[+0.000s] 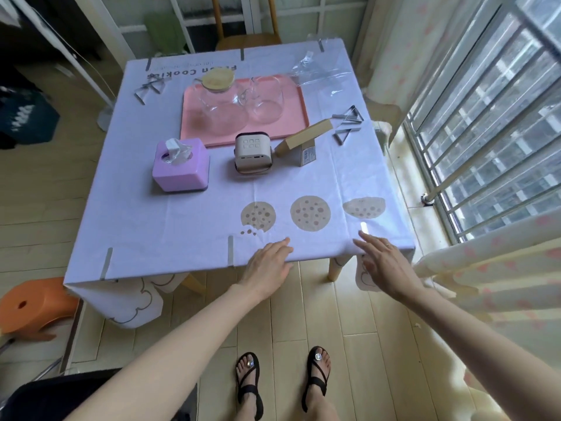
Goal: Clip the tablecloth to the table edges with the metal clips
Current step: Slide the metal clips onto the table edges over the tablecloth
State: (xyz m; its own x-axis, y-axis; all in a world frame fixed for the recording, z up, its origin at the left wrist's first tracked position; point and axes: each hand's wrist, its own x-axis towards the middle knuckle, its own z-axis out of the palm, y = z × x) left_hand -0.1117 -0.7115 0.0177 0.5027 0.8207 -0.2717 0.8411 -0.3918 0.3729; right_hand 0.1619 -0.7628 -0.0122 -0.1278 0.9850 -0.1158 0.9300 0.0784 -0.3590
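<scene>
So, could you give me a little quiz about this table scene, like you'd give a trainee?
1. True or false: the tissue box stands off the pink tray.
2. What stands on the tray? A) glass pitcher and glass cup; B) cardboard box; C) orange stool.
3. Fill in: the ___ hand is nearest the sunlit clip at the near edge.
Key: 1 true; 2 A; 3 right hand.
</scene>
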